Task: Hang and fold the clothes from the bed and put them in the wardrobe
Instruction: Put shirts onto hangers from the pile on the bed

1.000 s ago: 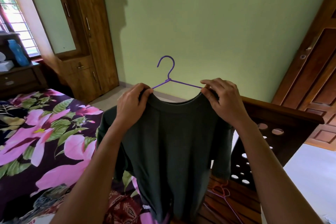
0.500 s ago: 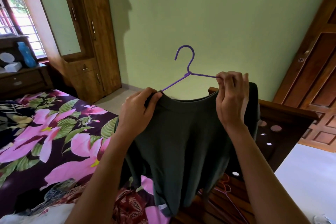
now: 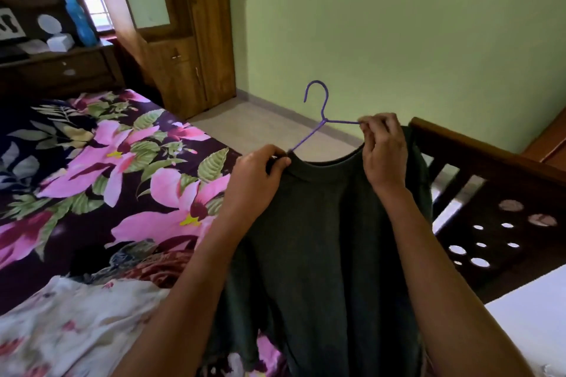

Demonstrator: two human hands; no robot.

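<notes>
Closer together now, those two hands, than half a second back, and the head camera has dipped to take in more of the bed.

From the head view: the left hand (image 3: 257, 174) has its fingers curled tight on the collar of the dark green T-shirt (image 3: 321, 223), pinching the fabric right where the lower arm of the purple hanger (image 3: 307, 135) slips inside the neck opening. The right hand (image 3: 384, 153) sits higher, thumb and fingertips nipping the hanger's other arm at the point where the wire meets the shirt's shoulder. The hanger is tilted, right arm up, left arm slanting down, and its hook stands clear above the collar against the green wall (image 3: 398, 24).

The T-shirt is held up in the air between both hands, above the foot of the bed, and its body hangs straight down between the forearms. One shoulder bunches up behind the right hand.

Off to the left, the bed (image 3: 122, 162) lies under a dark sheet with big pink flowers. A white floral garment (image 3: 76, 315) lies on it at the lower left, and a red patterned cloth (image 3: 159, 266) is just beyond that, next to the left forearm.

The dark wooden footboard (image 3: 490, 193), cut with round holes, runs along the right. The wooden wardrobe (image 3: 183, 40) stands closed in the far corner, well apart from the shirt. A blue bottle (image 3: 78, 18) stands on the dresser (image 3: 61, 67) by the window.
</notes>
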